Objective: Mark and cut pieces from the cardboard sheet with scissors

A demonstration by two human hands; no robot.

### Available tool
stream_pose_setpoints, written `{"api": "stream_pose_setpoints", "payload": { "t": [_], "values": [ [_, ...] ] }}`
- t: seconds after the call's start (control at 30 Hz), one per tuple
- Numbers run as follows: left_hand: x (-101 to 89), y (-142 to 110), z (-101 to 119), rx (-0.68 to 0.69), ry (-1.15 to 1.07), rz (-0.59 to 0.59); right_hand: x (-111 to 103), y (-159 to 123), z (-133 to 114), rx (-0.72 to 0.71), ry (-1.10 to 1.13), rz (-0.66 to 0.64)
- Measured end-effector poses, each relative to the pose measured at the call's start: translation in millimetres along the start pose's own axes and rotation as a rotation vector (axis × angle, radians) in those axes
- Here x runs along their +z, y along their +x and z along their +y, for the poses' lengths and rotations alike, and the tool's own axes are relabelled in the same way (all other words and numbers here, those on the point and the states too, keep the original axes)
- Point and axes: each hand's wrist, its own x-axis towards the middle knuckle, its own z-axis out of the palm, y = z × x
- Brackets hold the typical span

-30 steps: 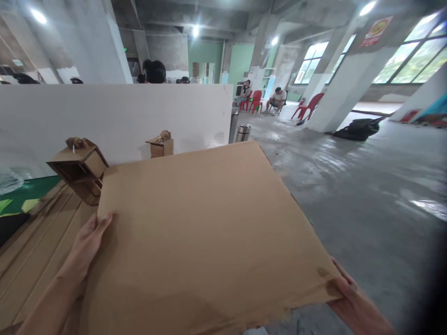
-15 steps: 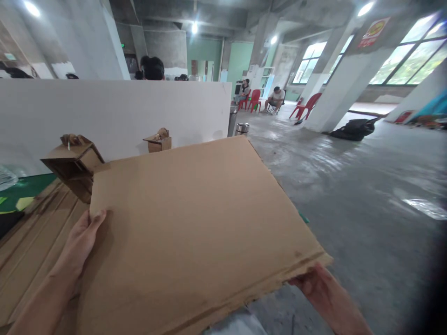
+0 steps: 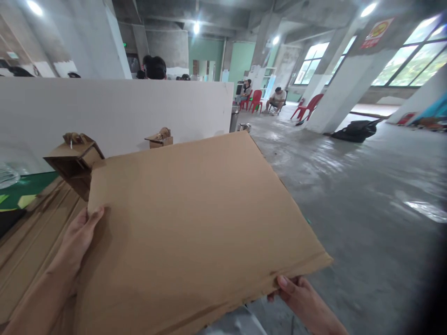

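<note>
A large brown cardboard sheet (image 3: 195,214) fills the middle of the view, tilted above the work table. My left hand (image 3: 78,232) grips its left edge, thumb on top and fingers behind. At the near right edge my right hand (image 3: 296,293) pinches the sheet, with the thumb on the upper face and the fingers underneath. That near edge is creased and ragged. Behind the sheet's far left corner stands a cardboard box-like piece (image 3: 75,160) with an open front and a roll on top. A smaller cardboard piece (image 3: 159,138) sits beyond the far edge.
More cardboard (image 3: 31,260) lies on the green table surface (image 3: 30,184) at left, near a clear plastic container (image 3: 7,176) and yellow notes. A white partition (image 3: 122,111) stands behind. To the right are concrete floor, red chairs (image 3: 309,108), a black bag (image 3: 356,130) and seated people.
My right hand has slid left along the near edge, and its thumb now shows on top of the sheet. My left hand keeps its hold.
</note>
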Motion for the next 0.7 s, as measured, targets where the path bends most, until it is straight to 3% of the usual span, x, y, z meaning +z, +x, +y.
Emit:
{"api": "stream_pose_setpoints", "payload": {
  "t": [0.13, 0.3, 0.43, 0.63, 0.7],
  "values": [
    [-2.7, 0, -1, 0.053, -0.036, -0.046, 1, -1, -1, -0.002, 0.035, 0.008],
    [-0.4, -2, 0, 0.057, -0.031, 0.001, 12, 0, -8, 0.095, 0.072, -0.088],
    [0.7, -3, 2, 0.045, 0.023, 0.015, 8, -1, -2, 0.125, -0.03, -0.06],
    [0.0, 1, 1, 0.063, -0.004, -0.054, -8, -8, 3, 0.085, -0.2, -0.156],
    [0.9, 0, 0, 0.073, -0.01, -0.063, -7, -10, -1, 0.075, -0.294, -0.117]
  ]
}}
